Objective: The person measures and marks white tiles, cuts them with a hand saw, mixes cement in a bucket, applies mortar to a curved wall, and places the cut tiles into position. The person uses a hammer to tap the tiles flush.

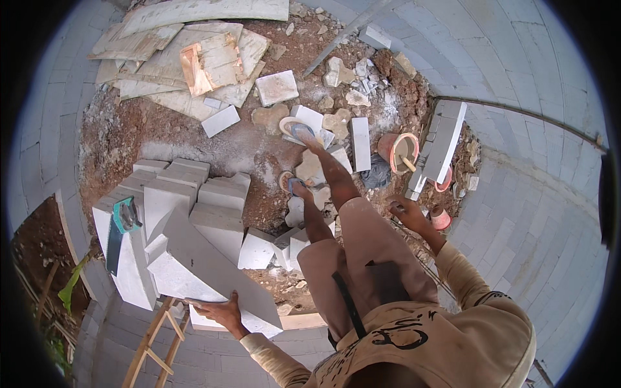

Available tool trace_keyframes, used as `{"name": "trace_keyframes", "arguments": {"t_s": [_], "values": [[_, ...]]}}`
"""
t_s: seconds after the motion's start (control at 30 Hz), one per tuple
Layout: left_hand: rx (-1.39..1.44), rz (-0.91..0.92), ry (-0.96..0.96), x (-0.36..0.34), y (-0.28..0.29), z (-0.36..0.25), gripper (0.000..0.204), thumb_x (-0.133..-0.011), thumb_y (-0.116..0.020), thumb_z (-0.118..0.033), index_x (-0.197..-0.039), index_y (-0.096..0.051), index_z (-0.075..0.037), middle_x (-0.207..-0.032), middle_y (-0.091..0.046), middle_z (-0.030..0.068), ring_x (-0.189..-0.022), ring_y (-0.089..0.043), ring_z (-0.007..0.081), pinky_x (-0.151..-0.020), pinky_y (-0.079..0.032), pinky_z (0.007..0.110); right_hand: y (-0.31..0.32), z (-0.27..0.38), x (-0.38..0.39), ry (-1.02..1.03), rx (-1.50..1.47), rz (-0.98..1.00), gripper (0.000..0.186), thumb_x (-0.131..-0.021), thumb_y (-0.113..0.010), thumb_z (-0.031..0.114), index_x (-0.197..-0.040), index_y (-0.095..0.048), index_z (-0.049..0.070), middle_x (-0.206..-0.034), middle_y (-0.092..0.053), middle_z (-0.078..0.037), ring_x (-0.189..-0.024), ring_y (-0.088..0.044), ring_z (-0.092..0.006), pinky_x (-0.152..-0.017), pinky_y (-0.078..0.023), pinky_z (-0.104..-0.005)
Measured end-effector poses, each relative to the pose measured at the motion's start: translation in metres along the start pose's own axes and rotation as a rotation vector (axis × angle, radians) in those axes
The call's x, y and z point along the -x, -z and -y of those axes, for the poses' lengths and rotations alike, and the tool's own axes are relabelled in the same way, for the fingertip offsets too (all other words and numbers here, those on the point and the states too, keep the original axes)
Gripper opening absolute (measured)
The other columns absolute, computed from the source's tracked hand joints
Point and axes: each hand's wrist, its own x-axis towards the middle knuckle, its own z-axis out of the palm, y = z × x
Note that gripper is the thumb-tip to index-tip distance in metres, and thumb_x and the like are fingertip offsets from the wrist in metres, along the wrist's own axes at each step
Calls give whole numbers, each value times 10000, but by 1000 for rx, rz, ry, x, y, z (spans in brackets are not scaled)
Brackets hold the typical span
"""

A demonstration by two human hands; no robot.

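Note:
My left hand (223,313) is at the near edge of a large pale lightweight concrete block (213,265), thumb toward its upper face and fingers stretched along its side. This block has a stepped, cut end and lies tilted against a stack of similar blocks (169,184). On the stack's left rests a handsaw (123,223) with a teal handle. My right hand (406,210) hangs out to the right of my thigh, its fingers loosely bent and apart, with nothing visible in them. Below it is a small reddish bucket (440,218).
A bucket of grey mortar with a wooden-handled tool (398,152) stands near a low block wall (445,139). Loose blocks (277,88) and rubble surround my sandalled feet. Boards (194,61) lie piled at the far left. A wooden ladder (155,343) leans near my left hand.

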Motion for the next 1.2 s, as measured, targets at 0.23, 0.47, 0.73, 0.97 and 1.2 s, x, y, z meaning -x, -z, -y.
{"name": "trace_keyframes", "arguments": {"t_s": [0.23, 0.47, 0.73, 0.97, 1.2], "values": [[-23, 88, 13, -17, -5, 26, 1507, -608, -975, -204, -1648, 107, -61, -1624, -189, 390, -1437, -296, 593, -1218, -309, 608, -21, -159, 87, -328, -157, -39, 389, -949, -727, 324, -1257, -708, 88, -1137, -745, -168, -1052, -728, -310, -935, -561, -412], [7, -2, -105, -18, -7, 31, 1482, -581, -954, -179, -1657, 55, -42, -1650, -187, 340, -1458, -268, 569, -1263, -226, 627, -79, -248, 132, -432, -259, 62, 409, -936, -739, 334, -1266, -707, 93, -1166, -750, -188, -1077, -730, -319, -950, -559, -418], [59, -23, -229, 43, 7, -72, 1393, -537, -907, -115, -1685, -119, -98, -1490, -410, 332, -1356, -414, 514, -1174, -346, 609, -44, -362, 159, -500, -520, -66, 346, -971, -718, 253, -1231, -696, 26, -1002, -760, -121, -820, -737, -207, -695, -591, -361], [81, 192, -640, 136, -29, -246, 1377, -541, -904, -108, -1678, -128, -83, -1567, -335, 269, -1446, -337, 469, -1258, -229, 531, -44, -459, 165, -641, -578, -96, 305, -982, -717, 207, -1230, -698, 31, -974, -759, -111, -747, -726, -192, -701, -584, -360], [-207, 270, -1114, 164, -236, -411, 1399, -572, -926, -170, -1691, -87, -199, -1461, -369, 282, -1366, -390, 519, -1159, -331, 595, -89, -543, 188, -706, -797, -72, 301, -998, -697, 204, -1263, -691, 62, -1020, -752, -93, -804, -727, -194, -714, -581, -356]]}}
